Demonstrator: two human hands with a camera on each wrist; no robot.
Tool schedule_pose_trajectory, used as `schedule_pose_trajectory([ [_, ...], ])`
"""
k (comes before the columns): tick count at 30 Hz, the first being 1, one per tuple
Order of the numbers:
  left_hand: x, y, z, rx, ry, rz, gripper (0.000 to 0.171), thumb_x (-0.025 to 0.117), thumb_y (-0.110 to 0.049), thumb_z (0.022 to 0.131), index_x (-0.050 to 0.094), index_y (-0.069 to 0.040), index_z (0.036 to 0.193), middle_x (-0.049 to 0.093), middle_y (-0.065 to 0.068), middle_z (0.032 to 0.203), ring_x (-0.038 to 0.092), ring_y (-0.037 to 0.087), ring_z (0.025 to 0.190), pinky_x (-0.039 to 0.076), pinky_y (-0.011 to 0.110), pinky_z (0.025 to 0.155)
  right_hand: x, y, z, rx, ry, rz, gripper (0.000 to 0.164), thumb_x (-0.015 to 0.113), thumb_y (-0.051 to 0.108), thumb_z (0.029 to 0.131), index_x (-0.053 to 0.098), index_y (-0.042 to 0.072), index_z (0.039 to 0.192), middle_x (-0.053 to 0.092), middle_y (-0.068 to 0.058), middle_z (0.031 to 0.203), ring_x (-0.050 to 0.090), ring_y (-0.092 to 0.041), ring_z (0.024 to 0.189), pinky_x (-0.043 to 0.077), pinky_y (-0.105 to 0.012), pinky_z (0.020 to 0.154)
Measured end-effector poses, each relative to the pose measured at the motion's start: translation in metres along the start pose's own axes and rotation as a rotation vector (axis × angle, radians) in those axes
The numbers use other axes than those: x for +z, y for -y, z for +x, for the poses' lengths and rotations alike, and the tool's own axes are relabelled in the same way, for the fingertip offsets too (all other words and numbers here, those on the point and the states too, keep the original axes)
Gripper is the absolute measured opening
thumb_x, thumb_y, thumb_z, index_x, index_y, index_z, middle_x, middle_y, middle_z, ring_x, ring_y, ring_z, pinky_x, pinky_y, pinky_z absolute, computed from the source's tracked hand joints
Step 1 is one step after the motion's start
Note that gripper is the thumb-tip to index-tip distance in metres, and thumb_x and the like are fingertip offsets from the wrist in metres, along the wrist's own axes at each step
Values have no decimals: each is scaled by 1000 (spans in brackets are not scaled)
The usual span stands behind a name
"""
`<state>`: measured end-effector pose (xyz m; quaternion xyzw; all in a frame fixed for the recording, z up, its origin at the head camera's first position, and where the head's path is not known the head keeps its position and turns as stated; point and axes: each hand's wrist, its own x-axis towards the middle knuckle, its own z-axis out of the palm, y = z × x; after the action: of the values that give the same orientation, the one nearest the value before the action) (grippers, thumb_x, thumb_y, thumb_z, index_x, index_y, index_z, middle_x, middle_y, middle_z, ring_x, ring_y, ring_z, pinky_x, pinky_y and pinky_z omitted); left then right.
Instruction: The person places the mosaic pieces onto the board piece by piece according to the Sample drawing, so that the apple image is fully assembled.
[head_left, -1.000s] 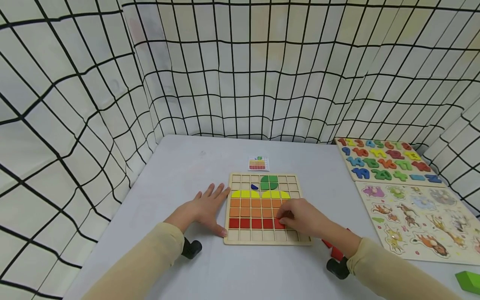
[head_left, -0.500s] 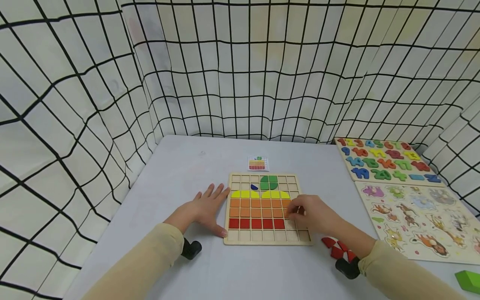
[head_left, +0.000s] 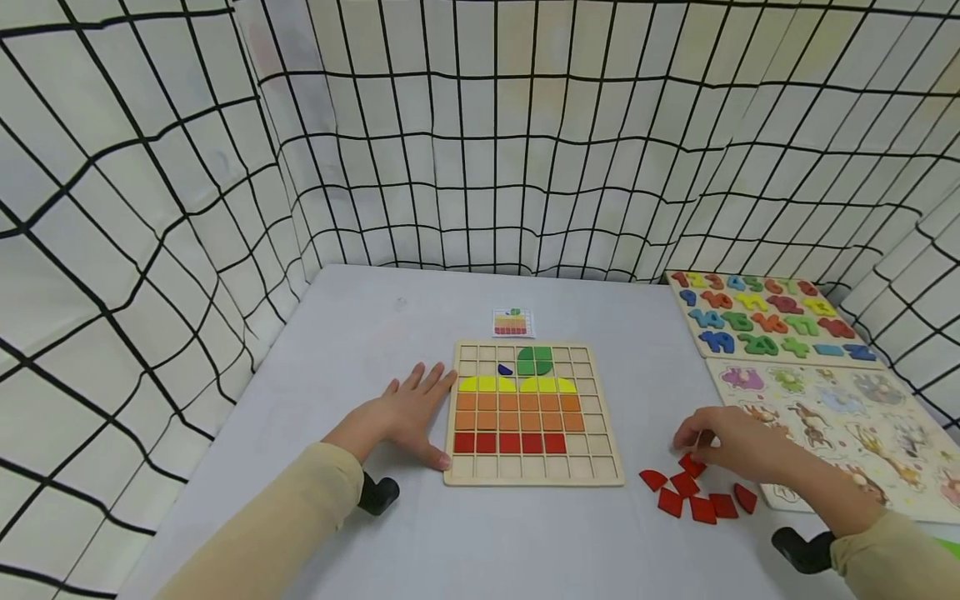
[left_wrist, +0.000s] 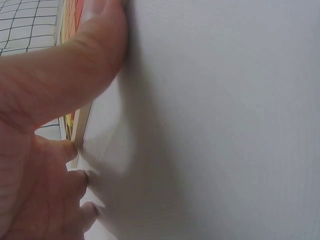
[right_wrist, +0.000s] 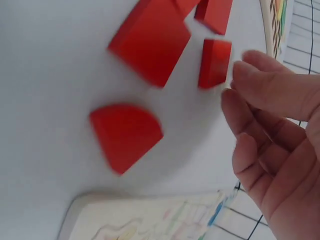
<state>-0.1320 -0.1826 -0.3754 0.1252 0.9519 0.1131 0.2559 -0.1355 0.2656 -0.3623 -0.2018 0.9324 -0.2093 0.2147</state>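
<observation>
My left hand lies spread against the left edge of the wooden grid board, its thumb at the lower corner. Set in the board are a row of red squares, orange squares, yellow curved pieces, a green leaf shape and a small blue piece. Over several loose red tiles right of the board hovers my right hand, loosely bent. In the right wrist view, its thumb and fingertips come close to one red tile; nothing shows between them.
A small pattern card lies behind the board. On the right are a number puzzle and an animal puzzle board, the latter partly under my right forearm. Black netting encloses the table.
My right hand has left the board's lower right part and moved right to the loose red tiles, uncovering the ends of the red and orange rows. My left hand stays put.
</observation>
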Motion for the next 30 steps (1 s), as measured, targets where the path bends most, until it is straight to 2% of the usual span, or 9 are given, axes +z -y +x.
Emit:
schedule_pose_trajectory([
  [4, 0, 1, 0, -5, -3, 2, 128, 88, -53, 72, 12, -9, 165, 4, 18, 173, -2, 45, 159, 9, 69, 124, -2, -9, -7, -15, 43, 15, 26, 80, 5, 85, 75, 18, 107, 68, 3, 105, 61, -15, 94, 54, -18, 72],
  [9, 0, 1, -1, -4, -5, -7, 128, 88, -52, 72, 13, -8, 165, 5, 19, 173, -1, 46, 159, 9, 70, 123, 0, -8, -4, -1, 42, 10, 26, 84, 10, 82, 73, 19, 104, 64, 4, 102, 59, -16, 95, 54, -19, 73],
  [16, -1, 1, -4, 4, -10, -20, 127, 88, -52, 72, 13, -7, 164, 5, 18, 173, -1, 46, 159, 9, 70, 123, 3, 1, 2, 11, -25, -40, 22, 81, 3, 84, 64, 15, 93, 66, 6, 89, 62, -14, 89, 58, -28, 76],
  [20, -1, 1, -5, 7, -7, -28, 127, 88, -52, 72, 13, -8, 164, 5, 18, 173, -2, 45, 159, 9, 70, 123, 6, 6, 8, -5, -103, -56, 21, 79, 2, 86, 65, 16, 92, 67, 6, 89, 62, -14, 89, 58, -29, 76],
  [25, -1, 1, -4, 6, -14, -24, 127, 89, -52, 71, 14, -8, 164, 6, 18, 173, -1, 45, 159, 9, 70, 123, 13, 26, 22, -78, -184, -1, 17, 76, 3, 89, 68, 17, 95, 69, 5, 93, 63, -14, 88, 58, -22, 75],
  [30, 0, -1, -3, -2, -18, -25, 127, 89, -52, 71, 14, -9, 165, 6, 17, 173, -1, 45, 159, 9, 69, 123, 26, 58, 41, -139, -170, 68, 13, 73, 5, 93, 70, 17, 97, 69, 5, 95, 61, -12, 87, 55, -18, 75],
])
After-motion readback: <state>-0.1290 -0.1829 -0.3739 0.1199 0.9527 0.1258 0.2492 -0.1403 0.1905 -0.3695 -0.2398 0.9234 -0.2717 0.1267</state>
